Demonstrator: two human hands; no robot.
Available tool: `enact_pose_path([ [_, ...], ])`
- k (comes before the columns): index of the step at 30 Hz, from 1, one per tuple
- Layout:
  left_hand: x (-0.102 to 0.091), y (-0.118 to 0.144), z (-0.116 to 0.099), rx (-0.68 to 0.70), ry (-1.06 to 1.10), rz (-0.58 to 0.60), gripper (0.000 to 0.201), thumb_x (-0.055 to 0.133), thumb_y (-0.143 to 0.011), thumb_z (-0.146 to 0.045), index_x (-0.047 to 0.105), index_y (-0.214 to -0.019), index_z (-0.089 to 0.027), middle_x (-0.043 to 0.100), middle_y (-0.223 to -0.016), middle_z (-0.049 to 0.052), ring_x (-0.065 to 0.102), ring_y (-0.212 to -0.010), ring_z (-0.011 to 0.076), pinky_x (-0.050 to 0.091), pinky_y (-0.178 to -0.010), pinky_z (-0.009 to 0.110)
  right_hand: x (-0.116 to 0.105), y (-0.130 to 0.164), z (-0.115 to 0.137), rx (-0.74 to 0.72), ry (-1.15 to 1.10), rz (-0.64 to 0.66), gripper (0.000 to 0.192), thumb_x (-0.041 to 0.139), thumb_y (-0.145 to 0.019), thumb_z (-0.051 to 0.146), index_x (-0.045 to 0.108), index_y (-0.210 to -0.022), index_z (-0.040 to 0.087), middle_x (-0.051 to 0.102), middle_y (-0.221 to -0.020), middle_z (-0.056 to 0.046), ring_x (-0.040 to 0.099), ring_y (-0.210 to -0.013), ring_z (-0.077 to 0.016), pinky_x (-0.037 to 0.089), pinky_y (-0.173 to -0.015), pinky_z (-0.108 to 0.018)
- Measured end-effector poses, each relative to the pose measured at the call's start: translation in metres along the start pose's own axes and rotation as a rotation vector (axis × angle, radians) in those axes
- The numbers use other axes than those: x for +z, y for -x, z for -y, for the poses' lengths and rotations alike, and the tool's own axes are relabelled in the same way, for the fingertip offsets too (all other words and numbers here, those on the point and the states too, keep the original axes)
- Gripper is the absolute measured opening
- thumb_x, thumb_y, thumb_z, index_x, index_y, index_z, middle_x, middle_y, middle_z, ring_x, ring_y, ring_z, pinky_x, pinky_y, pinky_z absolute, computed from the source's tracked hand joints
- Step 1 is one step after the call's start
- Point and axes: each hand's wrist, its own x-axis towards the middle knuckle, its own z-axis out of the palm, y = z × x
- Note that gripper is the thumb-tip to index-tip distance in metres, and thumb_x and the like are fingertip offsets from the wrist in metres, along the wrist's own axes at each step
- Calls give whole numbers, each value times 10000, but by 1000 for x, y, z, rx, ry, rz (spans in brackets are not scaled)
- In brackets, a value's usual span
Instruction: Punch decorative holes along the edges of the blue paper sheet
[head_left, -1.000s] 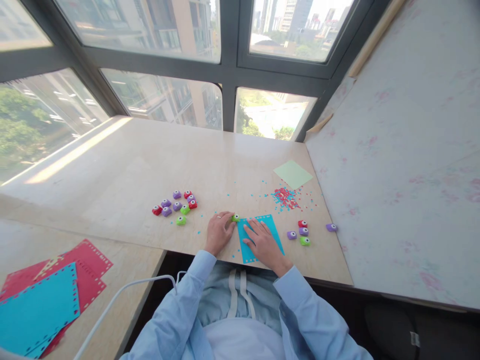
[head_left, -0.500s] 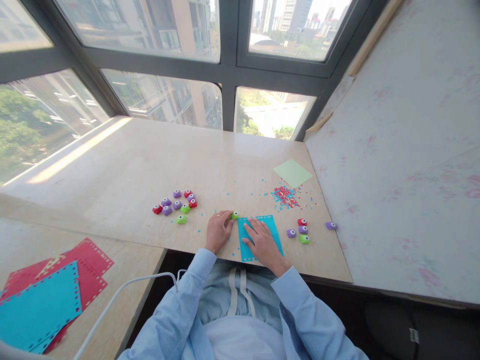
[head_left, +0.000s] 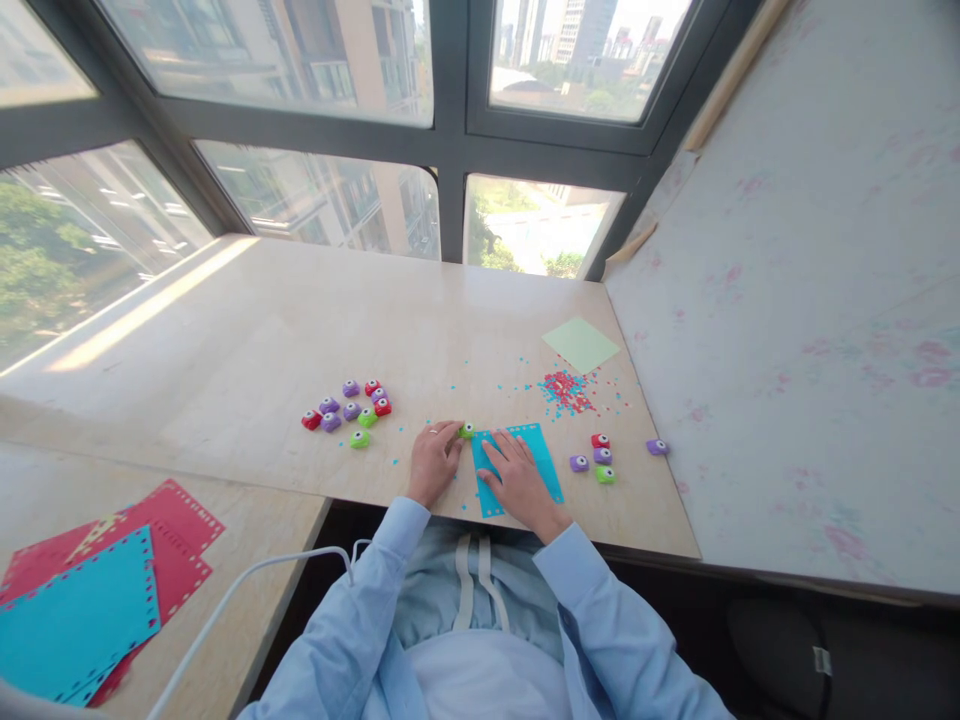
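Note:
A blue sheet of paper point(head_left: 539, 452) with small holes punched along its edges lies near the table's front edge. My right hand point(head_left: 519, 480) rests flat on it, fingers stretched out. At the sheet's upper left corner is a small green craft punch point(head_left: 467, 430) with an eye-like round top. The fingers of my left hand point(head_left: 435, 465) close on this punch from the left. Whether the paper's edge sits inside the punch's slot is too small to tell.
Purple, red and green punches point(head_left: 352, 410) form a group to the left; several more point(head_left: 602, 456) stand to the right. Red and blue punched bits point(head_left: 566, 392) lie heaped near a pale green sheet point(head_left: 581, 345). Punched red and blue sheets point(head_left: 82, 610) overlap at left, near a white cable point(head_left: 247, 575).
The view has shifted slightly. My left hand stays at the green punch and my right hand stays flat on the blue paper, with no clear movement of either.

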Motion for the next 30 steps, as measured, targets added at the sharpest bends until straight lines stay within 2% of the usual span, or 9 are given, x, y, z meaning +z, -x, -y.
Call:
enact_pose_path([
  [7, 0, 0, 0, 1, -2, -8, 282, 554, -876, -138, 673, -1123, -207, 712, -1081, 77, 633, -1005, 241, 503, -921, 412, 1, 11, 4, 12, 19, -1, 469, 537, -955, 342, 527, -1384, 153, 436, -1508, -143, 344, -1426, -285, 267, -1172, -488],
  [15, 0, 0, 0, -3, 5, 3, 303, 533, -863, -106, 676, -1109, -210, 711, -1072, 78, 629, -995, 243, 502, -915, 412, 0, -1, 8, 38, 19, 10, 478, 546, -949, 329, 518, -1390, 147, 442, -1501, -154, 339, -1424, -297, 268, -1166, -500],
  [24, 0, 0, 0, -40, 35, 5, 318, 501, -848, -65, 664, -1089, -191, 710, -1066, 82, 625, -996, 248, 490, -917, 420, 3, 15, 18, 65, 11, -15, 482, 543, -946, 339, 513, -1395, 165, 429, -1510, -150, 326, -1431, -288, 267, -1164, -497],
  [30, -1, -1, -2, -53, 27, 15, 330, 482, -838, -73, 668, -1084, -192, 704, -1079, 88, 620, -1012, 254, 484, -934, 428, 4, 3, 22, 116, 9, -34, 503, 561, -934, 366, 514, -1392, 160, 438, -1499, -158, 341, -1411, -305, 276, -1150, -491],
])
